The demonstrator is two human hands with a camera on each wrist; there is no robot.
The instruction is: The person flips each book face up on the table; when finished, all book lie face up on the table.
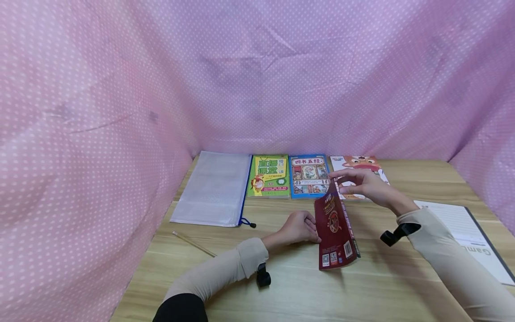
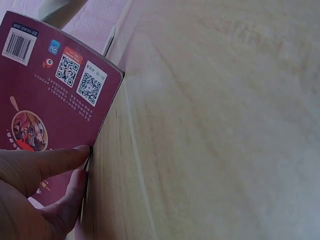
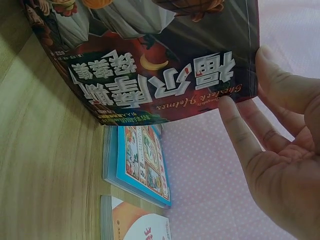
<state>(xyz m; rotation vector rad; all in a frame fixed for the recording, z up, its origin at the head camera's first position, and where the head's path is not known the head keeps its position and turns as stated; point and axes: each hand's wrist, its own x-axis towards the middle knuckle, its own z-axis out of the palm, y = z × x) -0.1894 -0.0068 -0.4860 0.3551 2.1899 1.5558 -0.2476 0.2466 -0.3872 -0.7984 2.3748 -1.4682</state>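
A dark red Sherlock Holmes book (image 1: 334,228) is held on edge over the wooden table, tilted, its back cover turned to the left. My right hand (image 1: 368,185) pinches its far top corner between thumb and fingers. My left hand (image 1: 298,227) grips the left edge. In the left wrist view, thumb and finger of the left hand (image 2: 47,185) meet at the edge of the back cover (image 2: 65,105), which carries QR codes and a barcode. The right wrist view shows the illustrated front cover (image 3: 165,60) with large white characters, and the right hand (image 3: 280,130) at its corner.
Along the back lie a white mesh zip pouch (image 1: 217,188), a green book (image 1: 268,176), a blue book (image 1: 309,175) and a white book with an orange cartoon animal (image 1: 362,162). A pencil (image 1: 193,243) lies front left, a white notebook (image 1: 462,232) at right. Pink dotted cloth (image 1: 261,89) hangs behind.
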